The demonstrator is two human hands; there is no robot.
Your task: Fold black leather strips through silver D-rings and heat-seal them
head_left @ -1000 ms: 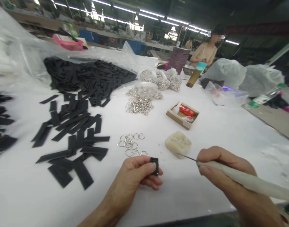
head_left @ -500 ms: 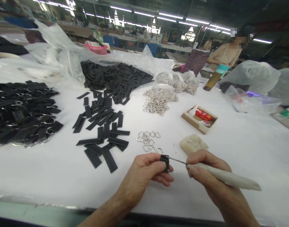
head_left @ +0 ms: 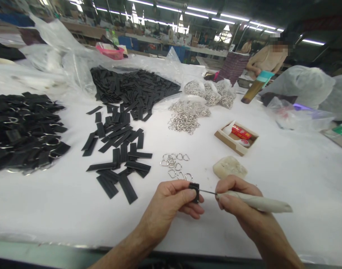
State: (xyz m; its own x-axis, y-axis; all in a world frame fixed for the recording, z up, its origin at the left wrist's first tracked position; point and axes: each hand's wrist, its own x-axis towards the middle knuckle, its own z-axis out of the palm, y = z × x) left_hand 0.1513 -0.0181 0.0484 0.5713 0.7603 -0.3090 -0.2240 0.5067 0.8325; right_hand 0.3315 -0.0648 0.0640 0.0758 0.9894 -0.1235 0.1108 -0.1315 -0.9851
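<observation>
Between the thumb and fingers of my left hand [head_left: 173, 201] is a small black strip [head_left: 194, 191], seemingly folded over. My right hand [head_left: 241, 198] grips an awl-like tool [head_left: 257, 201] with a thick pale handle and a thin metal shaft. The shaft's tip meets the strip's right edge; whether it goes in, I cannot tell. Just beyond my left hand lie several loose metal D-rings [head_left: 172, 161]. To their left are scattered black strips [head_left: 126, 149]. A pale, waxy-looking lump [head_left: 229, 167] rests behind my right hand.
At far left is a heap of black strips fitted with rings [head_left: 25, 130]. Farther back lie a large pile of black strips [head_left: 137, 87] and bagged rings [head_left: 210, 93]. A small cardboard box [head_left: 229, 144] and a bottle [head_left: 256, 87] stand to the right. Another person [head_left: 267, 61] is beyond.
My right hand and the tool have shifted left and slightly up, and the handle lies more level. The left hand still pinches the black strip, almost unmoved.
</observation>
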